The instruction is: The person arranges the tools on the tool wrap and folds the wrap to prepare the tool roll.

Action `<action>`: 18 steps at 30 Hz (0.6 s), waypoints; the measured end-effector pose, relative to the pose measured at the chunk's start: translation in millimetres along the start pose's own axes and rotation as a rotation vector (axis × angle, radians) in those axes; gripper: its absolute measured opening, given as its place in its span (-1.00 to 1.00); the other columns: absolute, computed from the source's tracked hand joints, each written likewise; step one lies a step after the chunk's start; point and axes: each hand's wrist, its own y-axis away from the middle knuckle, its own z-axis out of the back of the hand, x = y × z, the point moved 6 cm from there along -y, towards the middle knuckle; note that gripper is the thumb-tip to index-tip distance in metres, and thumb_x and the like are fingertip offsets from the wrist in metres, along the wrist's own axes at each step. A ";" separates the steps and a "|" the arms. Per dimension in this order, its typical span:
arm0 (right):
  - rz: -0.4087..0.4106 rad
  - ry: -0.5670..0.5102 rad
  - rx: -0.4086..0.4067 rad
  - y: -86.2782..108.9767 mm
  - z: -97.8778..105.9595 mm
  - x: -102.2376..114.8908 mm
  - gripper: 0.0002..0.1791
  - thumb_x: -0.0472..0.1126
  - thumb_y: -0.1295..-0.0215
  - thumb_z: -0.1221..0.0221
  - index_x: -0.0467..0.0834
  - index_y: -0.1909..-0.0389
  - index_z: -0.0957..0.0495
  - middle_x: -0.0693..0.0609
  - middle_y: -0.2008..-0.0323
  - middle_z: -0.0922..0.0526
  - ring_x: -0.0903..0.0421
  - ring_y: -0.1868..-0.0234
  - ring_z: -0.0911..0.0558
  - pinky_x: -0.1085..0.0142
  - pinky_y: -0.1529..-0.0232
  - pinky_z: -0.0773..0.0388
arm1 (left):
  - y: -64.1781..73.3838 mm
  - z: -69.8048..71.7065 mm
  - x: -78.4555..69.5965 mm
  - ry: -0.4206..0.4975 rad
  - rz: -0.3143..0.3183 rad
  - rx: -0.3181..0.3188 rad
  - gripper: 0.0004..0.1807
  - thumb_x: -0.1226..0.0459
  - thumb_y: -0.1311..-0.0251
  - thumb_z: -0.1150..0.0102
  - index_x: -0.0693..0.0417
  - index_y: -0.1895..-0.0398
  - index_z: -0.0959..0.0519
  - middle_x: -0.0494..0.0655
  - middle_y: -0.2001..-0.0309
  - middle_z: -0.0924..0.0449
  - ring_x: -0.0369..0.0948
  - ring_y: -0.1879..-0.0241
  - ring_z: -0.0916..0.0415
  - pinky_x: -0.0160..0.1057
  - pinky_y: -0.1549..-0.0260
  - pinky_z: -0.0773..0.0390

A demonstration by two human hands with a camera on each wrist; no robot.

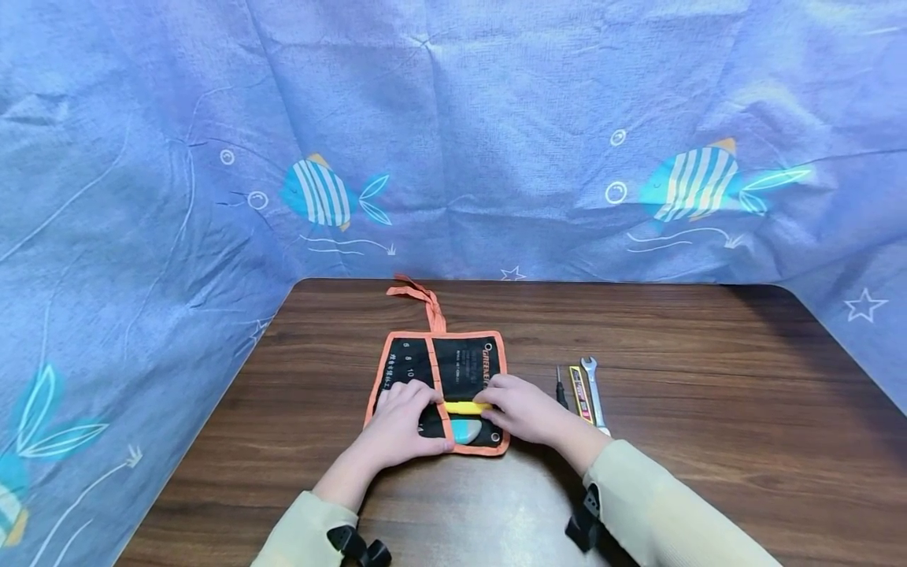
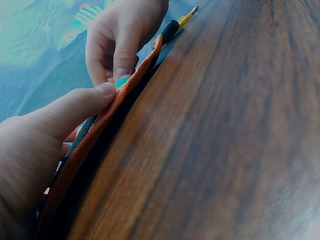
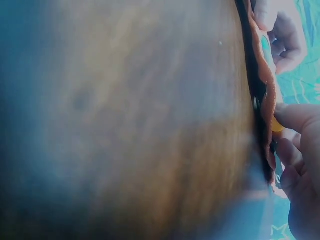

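A black tool pouch [image 1: 464,370] with orange trim lies flat on the table. My left hand [image 1: 404,421] arches over its left part, thumb at the lower orange edge, fingers along the orange-bound pocket edge, gripping the pocket. My right hand [image 1: 520,405] pinches the right end of a slim yellow tool [image 1: 464,408], whose left end reaches the pocket edge beneath my left fingertips. Just below it, a teal and grey tool [image 1: 465,431] sits with its left part hidden in a pocket. In the right wrist view, only a bit of the yellow tool [image 3: 277,126] shows.
Right of the pouch lie a small black-handled screwdriver [image 1: 560,390], a yellow strip-shaped item with a printed label [image 1: 581,394] and an open-end wrench [image 1: 594,390]. Orange ties [image 1: 425,299] stretch toward the back edge of the wooden table [image 1: 708,378]. A blue fish-print cloth [image 1: 468,118] hangs behind.
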 end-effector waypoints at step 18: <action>-0.037 -0.027 0.058 -18.0 -6.8 7.8 -0.78 -0.17 -0.28 -0.17 -0.09 0.10 -0.64 0.11 0.28 -0.51 0.23 0.31 -0.47 0.32 0.25 -0.45 | 0.5 1.2 -1.0 0.006 -0.026 -0.006 -0.32 -0.33 0.15 -0.22 -0.16 0.02 -0.50 -0.30 0.08 -0.36 -0.20 0.07 -0.22 -0.04 0.01 -0.19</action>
